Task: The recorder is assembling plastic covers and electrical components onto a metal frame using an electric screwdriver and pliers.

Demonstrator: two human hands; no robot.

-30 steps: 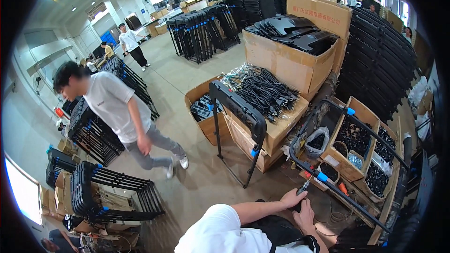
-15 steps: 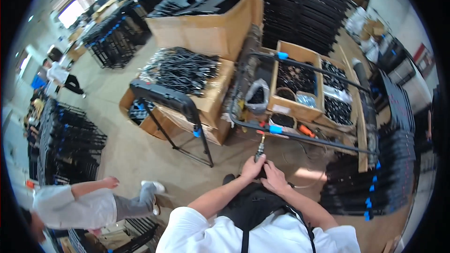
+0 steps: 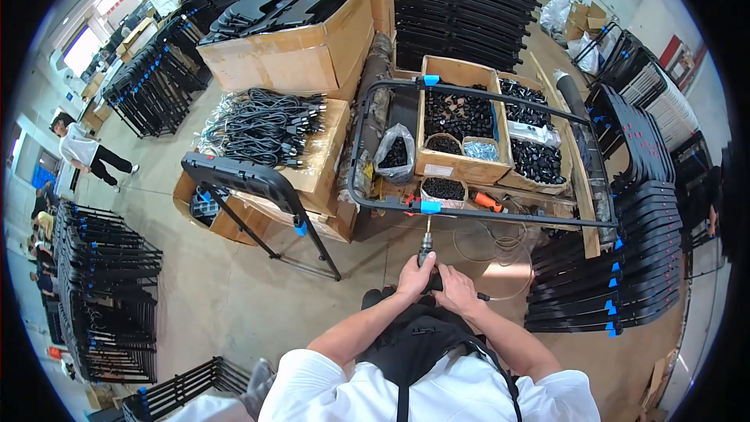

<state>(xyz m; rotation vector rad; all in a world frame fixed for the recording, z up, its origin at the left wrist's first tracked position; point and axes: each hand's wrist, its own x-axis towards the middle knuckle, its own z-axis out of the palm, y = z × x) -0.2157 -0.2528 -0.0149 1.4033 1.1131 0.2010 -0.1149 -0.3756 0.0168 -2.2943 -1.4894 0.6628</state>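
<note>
Grey-black driver [image 3: 425,250] | gripped by my left fingers [image 3: 409,272] and right fingers [image 3: 459,287] | bit [image 3: 429,224] at the near bar of the black frame [image 3: 531,219], contact unclear | I'd best keep it square, pressure steady

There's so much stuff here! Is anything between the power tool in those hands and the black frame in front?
Nothing visible is in the way. The left hand and right hand hold the power tool; its bit points at the black frame, by a blue piece. Whether it touches, I can't tell.
</note>
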